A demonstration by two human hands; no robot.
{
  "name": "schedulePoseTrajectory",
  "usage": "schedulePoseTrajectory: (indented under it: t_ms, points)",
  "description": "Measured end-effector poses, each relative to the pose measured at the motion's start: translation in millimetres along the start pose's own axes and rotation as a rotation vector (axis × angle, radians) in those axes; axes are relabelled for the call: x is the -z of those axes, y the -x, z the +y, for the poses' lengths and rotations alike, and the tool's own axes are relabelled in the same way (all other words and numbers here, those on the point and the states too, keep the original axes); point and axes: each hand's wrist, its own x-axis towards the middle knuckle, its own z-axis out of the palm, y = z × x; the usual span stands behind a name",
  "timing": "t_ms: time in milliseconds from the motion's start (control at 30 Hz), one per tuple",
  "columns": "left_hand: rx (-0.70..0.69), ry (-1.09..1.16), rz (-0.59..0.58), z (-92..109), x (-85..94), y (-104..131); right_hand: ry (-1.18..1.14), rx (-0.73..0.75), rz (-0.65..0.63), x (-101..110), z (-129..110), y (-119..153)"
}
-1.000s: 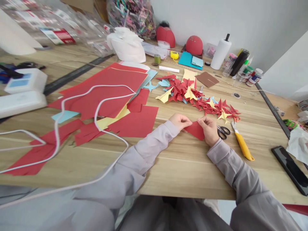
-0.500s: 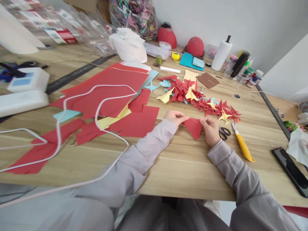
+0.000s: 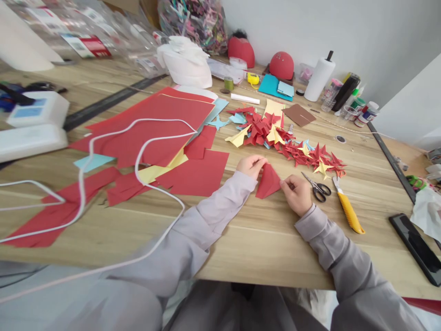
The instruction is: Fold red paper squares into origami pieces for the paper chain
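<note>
A small folded red paper (image 3: 268, 181) is held between my two hands, above the front part of the wooden table. My left hand (image 3: 251, 166) pinches its upper left corner. At its right corner, the fingertips of my right hand (image 3: 296, 193) are closed on the edge. Just beyond my hands lies a long pile of folded red paper stars (image 3: 260, 131), with some yellow and light blue ones among them. Black scissors (image 3: 319, 189) rest right of my right hand, beside a yellow-handled cutter (image 3: 349, 212).
Large red sheets (image 3: 151, 124) and cut strips cover the left side, crossed by a white cable (image 3: 138, 161). A black phone (image 3: 415, 246) lies at the right edge. Bottles, a brown card (image 3: 299, 115) and blue paper (image 3: 274, 86) stand or lie farther back.
The folded red paper has turned and shifted slightly left in my hands. My right hand has moved slightly left and down, uncovering more of the scissors.
</note>
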Motion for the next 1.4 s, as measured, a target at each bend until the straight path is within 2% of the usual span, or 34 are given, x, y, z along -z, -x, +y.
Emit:
schedulePoseTrajectory:
  t_ms: [100, 233, 267, 333, 433, 533, 767, 1033, 1233, 1400]
  points:
    - [-0.238, -0.244, 0.017, -1, 0.5, 5, 0.279, -0.030, 0.036, 2, -2, 3]
    - [-0.649, -0.603, -0.219, 2, -3.1, 20, 0.507, -0.074, -0.009, -1, -6, 4]
    - [-0.722, -0.704, -0.264, 4, -5.5, 25, 0.532, -0.079, -0.022, -2, -7, 4]
    - [-0.779, -0.872, -0.339, 8, -11.6, 36, 0.556, -0.082, -0.041, -2, -7, 3]
    - [-0.756, -1.033, -0.305, 13, -21.6, 52, 0.583, -0.042, -0.014, 1, -4, 3]
    - [-0.739, -1.115, -0.292, 17, -29.1, 64, 0.620, 0.073, 0.018, 5, 0, 5]
    - [-0.686, -1.123, -0.312, 14, -35.7, 77, 0.692, 0.214, -0.091, 8, 7, 8]
    - [-0.599, -1.139, -0.318, 16, -37.2, 76, 0.662, 0.237, -0.112, 10, 5, 8]
    - [-0.634, -1.135, -0.292, 15, -38.8, 76, 0.730, 0.237, -0.150, 11, -6, 10]
    - [-0.633, -1.193, -0.337, 16, -39.1, 75, 0.735, 0.191, -0.131, 8, -7, 12]
